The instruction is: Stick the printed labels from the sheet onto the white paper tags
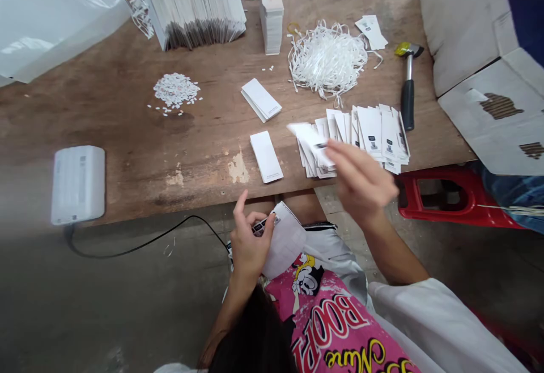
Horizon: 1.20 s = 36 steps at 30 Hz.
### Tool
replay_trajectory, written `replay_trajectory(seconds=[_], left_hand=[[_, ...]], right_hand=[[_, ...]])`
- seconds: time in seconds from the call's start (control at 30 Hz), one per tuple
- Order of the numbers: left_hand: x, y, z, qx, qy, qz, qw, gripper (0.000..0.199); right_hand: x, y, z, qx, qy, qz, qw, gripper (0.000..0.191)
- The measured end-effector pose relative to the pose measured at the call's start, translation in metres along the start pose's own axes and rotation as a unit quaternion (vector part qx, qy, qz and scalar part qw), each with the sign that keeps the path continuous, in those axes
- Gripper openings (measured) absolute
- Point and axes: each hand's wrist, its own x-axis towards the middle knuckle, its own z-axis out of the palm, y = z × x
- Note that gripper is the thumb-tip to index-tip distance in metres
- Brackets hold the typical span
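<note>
The left hand is clenched on a white tag above the lap, with the thumb and fingers pinching its edge, the index finger raised, and a dark strip showing at the fingertips. The right hand is up over the front of the bench, its fingers extended and blurred by motion. A blurred white tag sits just past those fingers, and the blur hides whether they grip it. That tag overlaps a fanned row of white tags lying near the bench edge, so the step in hand appears to be handling tags one at a time. Placing a tag here would call for a free patch beside the row. To the left lie a small stack of tags and a single tag. Farther back are a tangle of white cord, a heap of small white bits, and a hammer. Nothing stands between the hands and the row.
</note>
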Motion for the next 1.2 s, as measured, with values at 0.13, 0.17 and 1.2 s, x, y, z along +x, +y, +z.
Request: replay_trajectory(seconds=[0.13, 0.17, 1.2], left_hand=[[0.001, 0.003, -0.005, 0.006, -0.008, 0.007, 1.000, 0.067], [0.001, 0.004, -0.006, 0.006, -0.015, 0.009, 1.000, 0.063], [0.021, 0.007, -0.020, -0.323, -0.428, -0.106, 0.838, 0.038]], right_hand=[[-0.016, 0.038, -0.036, -0.082, 0.029, 0.068, 0.994, 0.047], [-0.020, 0.043, -0.043, -0.086, -0.004, 0.071, 0.994, 0.047], [-0.033, -0.036, -0.006, 0.356, -0.263, 0.020, 0.896, 0.018]])
